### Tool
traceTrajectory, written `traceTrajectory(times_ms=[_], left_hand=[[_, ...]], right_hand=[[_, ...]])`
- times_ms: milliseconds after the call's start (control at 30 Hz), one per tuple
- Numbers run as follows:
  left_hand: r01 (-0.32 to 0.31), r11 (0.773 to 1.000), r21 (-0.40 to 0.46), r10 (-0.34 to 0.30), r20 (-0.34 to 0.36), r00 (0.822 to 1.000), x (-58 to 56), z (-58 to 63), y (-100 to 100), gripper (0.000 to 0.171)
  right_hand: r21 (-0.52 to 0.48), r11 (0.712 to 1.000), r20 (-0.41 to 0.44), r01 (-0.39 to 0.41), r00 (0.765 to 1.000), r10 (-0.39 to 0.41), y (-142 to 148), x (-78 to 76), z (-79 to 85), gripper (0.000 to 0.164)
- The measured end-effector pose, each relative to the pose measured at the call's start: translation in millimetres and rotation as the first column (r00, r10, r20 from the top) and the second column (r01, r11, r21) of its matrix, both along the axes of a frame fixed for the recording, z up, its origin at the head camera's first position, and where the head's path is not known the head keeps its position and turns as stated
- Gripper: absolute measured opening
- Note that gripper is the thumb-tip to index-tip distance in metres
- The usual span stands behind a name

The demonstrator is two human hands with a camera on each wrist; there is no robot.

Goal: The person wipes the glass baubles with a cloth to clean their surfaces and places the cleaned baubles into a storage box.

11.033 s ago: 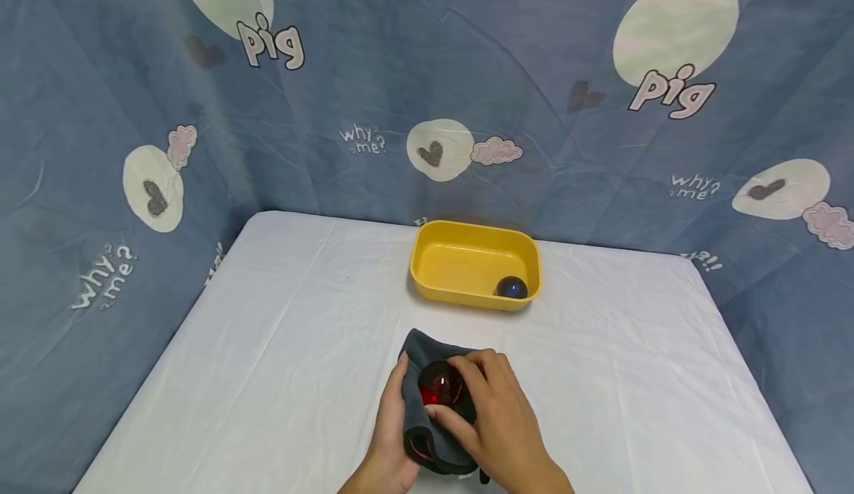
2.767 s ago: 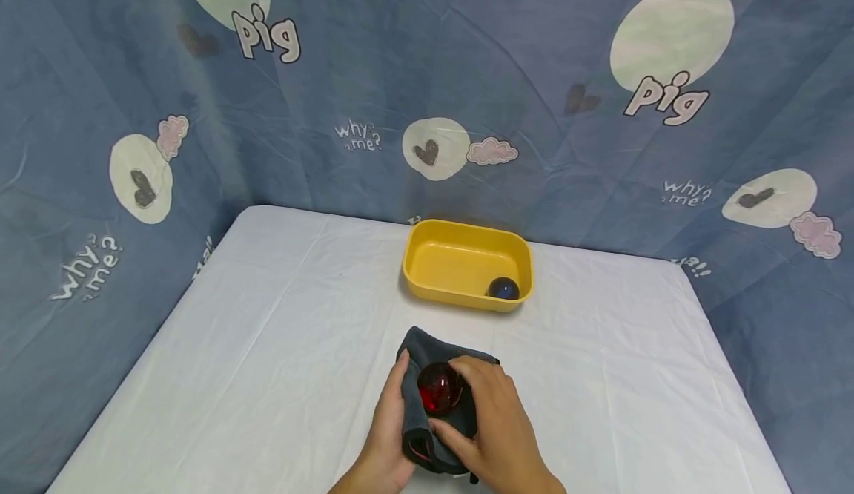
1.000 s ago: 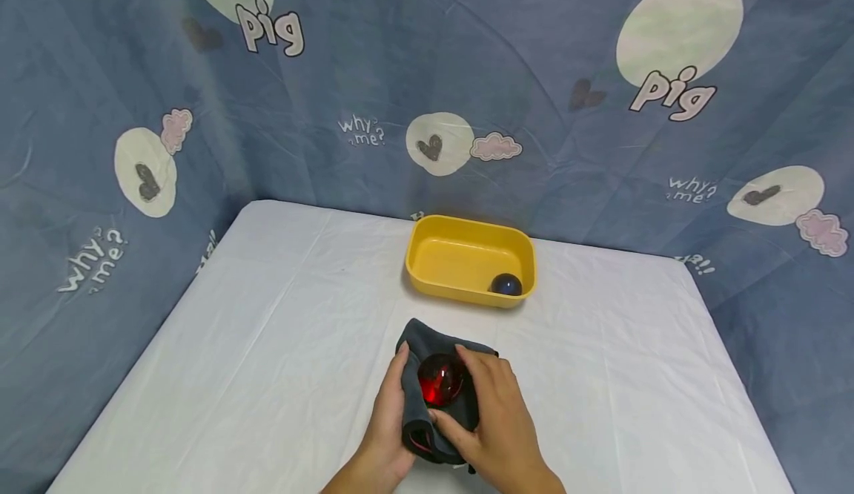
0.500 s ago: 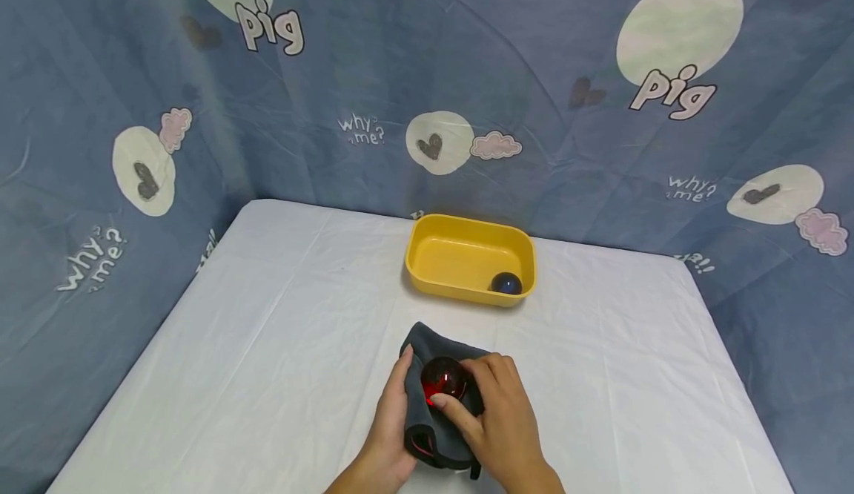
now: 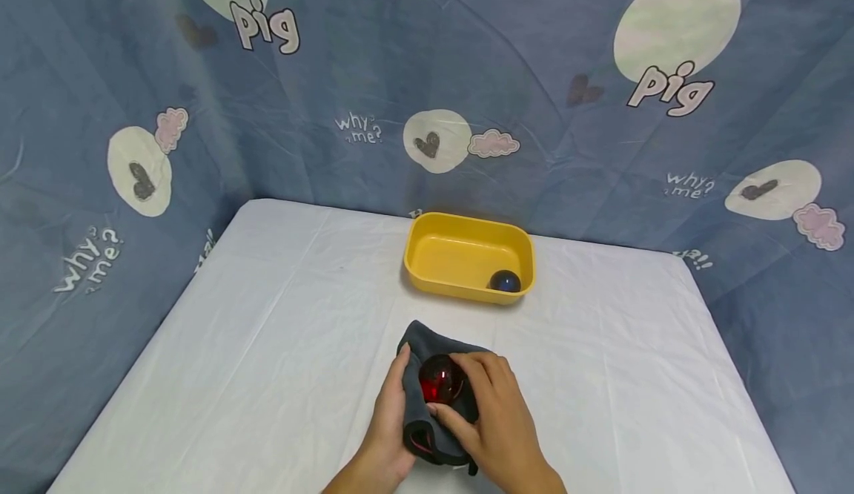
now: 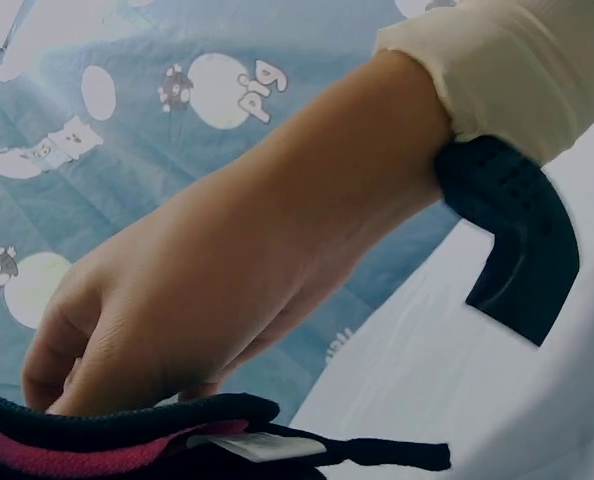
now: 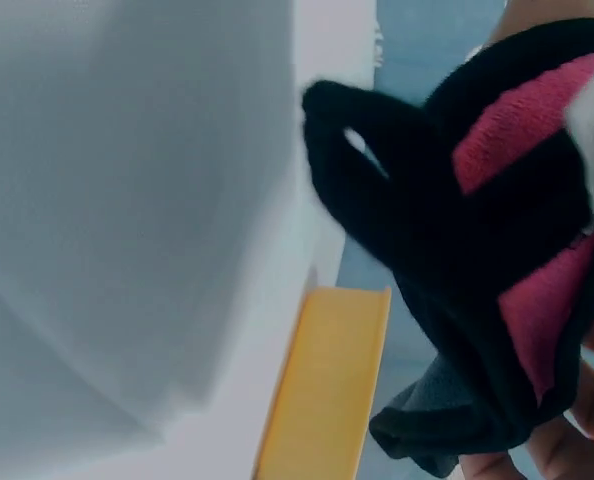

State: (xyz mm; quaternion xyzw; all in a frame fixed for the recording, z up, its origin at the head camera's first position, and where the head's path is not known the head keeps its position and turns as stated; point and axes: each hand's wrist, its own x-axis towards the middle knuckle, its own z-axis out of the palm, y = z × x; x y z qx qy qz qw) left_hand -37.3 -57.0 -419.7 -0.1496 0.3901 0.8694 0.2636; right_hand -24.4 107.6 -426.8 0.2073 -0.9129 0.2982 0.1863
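Note:
In the head view a glossy, see-through red ball (image 5: 438,380) rests on a dark grey cloth (image 5: 415,401) low in the middle. My left hand (image 5: 385,421) grips the cloth from the left, thumb along its upper face. With thumb and fingers curled round the ball, my right hand (image 5: 502,416) holds it from the right. The left wrist view shows the right hand (image 6: 197,290) above the cloth's edge. The cloth's pink underside (image 7: 492,145), black border and loop appear in the right wrist view, with left-hand fingers (image 7: 572,440) beneath. The ball is hidden in both wrist views.
Beyond the hands, a yellow tray (image 5: 443,253) stands near the back edge of the white-covered table (image 5: 300,346). A dark blue ball (image 5: 505,281) lies in its front right corner. Blue printed fabric (image 5: 320,71) hangs behind the table and along its sides.
The right fingers shift repeatedly over the red ball, and the red glow on it changes. Since half a second ago the right thumb has slid slightly down. The left hand keeps its grip; the tray stays put.

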Motion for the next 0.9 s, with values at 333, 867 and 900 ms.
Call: traceTrajectory(times_ms=[333, 867, 900], left_hand=[[-0.015, 1.0, -0.008, 0.015, -0.002, 1.0, 1.0, -2.0, 1.1, 0.085], [0.002, 1.0, -0.001, -0.002, -0.007, 1.0, 4.3, -0.4, 2.1, 0.086], [-0.002, 1.0, -0.006, 0.002, -0.004, 1.0, 4.7, -0.4, 2.3, 0.086]], right_hand=[[0.031, 0.998, 0.082, 0.056, 0.995, -0.058, -1.3, 2.4, 1.3, 0.068], [0.013, 0.998, -0.045, 0.066, 0.997, -0.066, -1.7, 1.4, 3.7, 0.058], [0.017, 0.997, -0.053, 0.081, 0.995, -0.08, -2.1, 1.2, 3.5, 0.057]])
